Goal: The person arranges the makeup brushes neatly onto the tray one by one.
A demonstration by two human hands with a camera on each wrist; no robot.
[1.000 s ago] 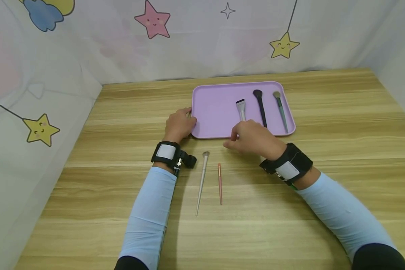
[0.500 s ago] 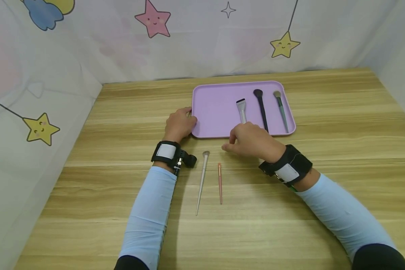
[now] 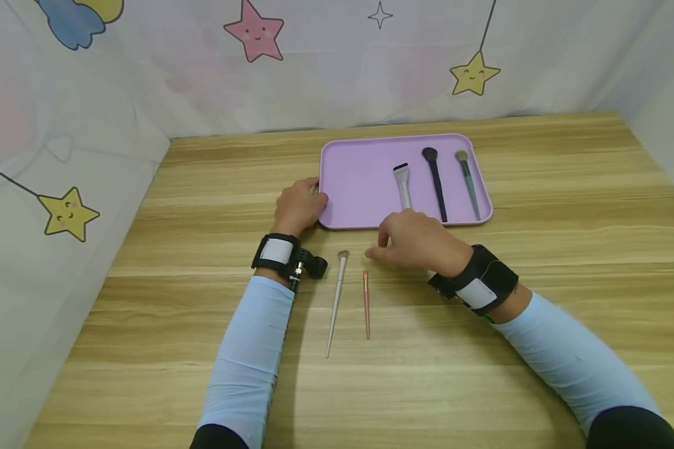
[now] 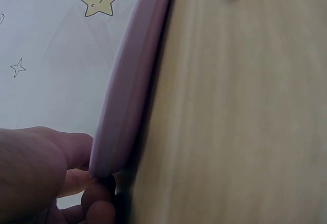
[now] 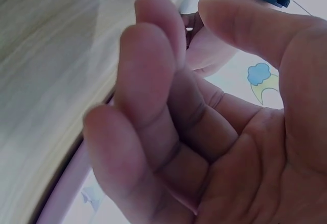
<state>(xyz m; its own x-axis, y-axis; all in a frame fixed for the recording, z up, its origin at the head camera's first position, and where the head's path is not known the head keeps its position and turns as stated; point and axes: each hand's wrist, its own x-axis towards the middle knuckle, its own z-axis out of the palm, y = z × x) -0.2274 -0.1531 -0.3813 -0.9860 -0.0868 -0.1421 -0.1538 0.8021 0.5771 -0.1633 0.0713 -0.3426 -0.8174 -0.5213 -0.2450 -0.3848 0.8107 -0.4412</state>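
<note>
My left hand point(image 3: 299, 207) grips the left front corner of a lilac tray point(image 3: 359, 187); in the left wrist view the thumb point(image 4: 76, 150) lies against its rim and other fingers are below it. My right hand point(image 3: 418, 242) hovers over the tray's front edge, fingers loosely curled and holding nothing, as the right wrist view shows. On the tray lie a flat-headed clear-handled brush point(image 3: 402, 181), its lower end hidden by that hand, a black makeup brush point(image 3: 435, 181) and a green makeup brush point(image 3: 468, 181).
Before the tray, on the wooden table point(image 3: 427, 380), lie a long pale makeup brush point(image 3: 336, 305) and a short pink makeup brush point(image 3: 366, 305). A white curtain point(image 3: 337, 81) with printed stars hangs behind the table.
My right hand has drawn slightly back toward the front, uncovering more of the black and clear-handled brushes. My left hand and the tray have stayed in place.
</note>
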